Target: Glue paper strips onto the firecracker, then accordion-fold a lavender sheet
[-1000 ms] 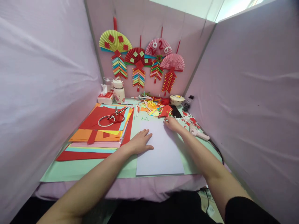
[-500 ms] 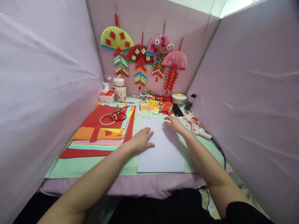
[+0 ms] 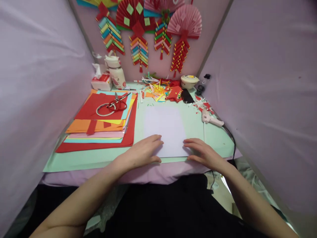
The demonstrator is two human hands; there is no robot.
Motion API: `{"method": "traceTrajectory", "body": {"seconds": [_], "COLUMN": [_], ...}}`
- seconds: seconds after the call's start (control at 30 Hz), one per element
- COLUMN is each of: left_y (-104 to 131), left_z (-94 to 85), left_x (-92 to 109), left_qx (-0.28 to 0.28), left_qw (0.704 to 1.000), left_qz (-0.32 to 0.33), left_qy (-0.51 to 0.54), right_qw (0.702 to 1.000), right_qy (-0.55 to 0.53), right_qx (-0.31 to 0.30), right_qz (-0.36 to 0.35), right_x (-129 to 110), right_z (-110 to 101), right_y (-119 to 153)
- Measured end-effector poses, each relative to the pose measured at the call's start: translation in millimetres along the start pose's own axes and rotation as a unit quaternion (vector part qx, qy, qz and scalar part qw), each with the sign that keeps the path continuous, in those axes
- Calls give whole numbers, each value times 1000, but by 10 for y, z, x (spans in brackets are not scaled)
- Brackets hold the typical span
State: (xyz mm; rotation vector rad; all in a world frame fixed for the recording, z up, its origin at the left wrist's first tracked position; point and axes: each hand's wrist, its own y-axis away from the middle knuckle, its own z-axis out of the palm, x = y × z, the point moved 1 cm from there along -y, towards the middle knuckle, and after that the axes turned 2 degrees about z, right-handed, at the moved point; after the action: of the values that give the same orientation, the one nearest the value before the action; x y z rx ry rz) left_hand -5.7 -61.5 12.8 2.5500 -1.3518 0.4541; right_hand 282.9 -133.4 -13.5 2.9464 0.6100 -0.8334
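A pale white sheet of paper (image 3: 165, 125) lies flat on the mint-green table cover in front of me. My left hand (image 3: 146, 149) rests at its near left corner, fingers apart and pointing right. At the near right corner is my right hand (image 3: 201, 152), its fingers stretched out toward the sheet and the thumb apart. Neither hand grips anything. Left of the sheet is a stack of coloured paper (image 3: 99, 127), with red-handled scissors (image 3: 117, 105) and a white ring (image 3: 100, 110) on top.
Paper scraps (image 3: 158, 91) lie at the back beside a black phone (image 3: 187, 96) and a lidded bowl (image 3: 189, 81). A glue gun (image 3: 211, 119) with a cord is at right. A bottle (image 3: 116, 72) and tissue box (image 3: 102, 82) stand back left. Paper fans (image 3: 185, 21) hang behind.
Both hands have moved from the sheet's middle and far part down to its near corners. The view has tilted downward. The sheet now lies slightly farther from the table's near edge.
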Motion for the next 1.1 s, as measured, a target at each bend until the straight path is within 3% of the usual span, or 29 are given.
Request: {"method": "traceTrajectory", "body": {"seconds": [0.17,0.33,0.57,0.8,0.93,1.1], "left_y": [88,51,36,46,104,181], "left_z": [164,213,317,477,557,600], "left_x": [-57,-121,-78,-30,-44,-64], "left_qx": [24,58,129,229,287,298], "left_qw": [999,997,991,973,955,947], "left_qz": [9,0,0,15,30,52], "left_qy": [27,52,45,-3,-62,-111], "right_qw": [999,998,990,974,971,974], "right_qy": [-12,1,81,107,110,93], "right_qx": [34,60,98,187,201,200], "right_qz": [-27,-31,-63,-71,-66,-54], "right_x": [45,9,-70,-182,-147,-85], "right_z": [117,109,193,444,468,471], "right_y": [21,-18,-65,-181,-191,-137]}}
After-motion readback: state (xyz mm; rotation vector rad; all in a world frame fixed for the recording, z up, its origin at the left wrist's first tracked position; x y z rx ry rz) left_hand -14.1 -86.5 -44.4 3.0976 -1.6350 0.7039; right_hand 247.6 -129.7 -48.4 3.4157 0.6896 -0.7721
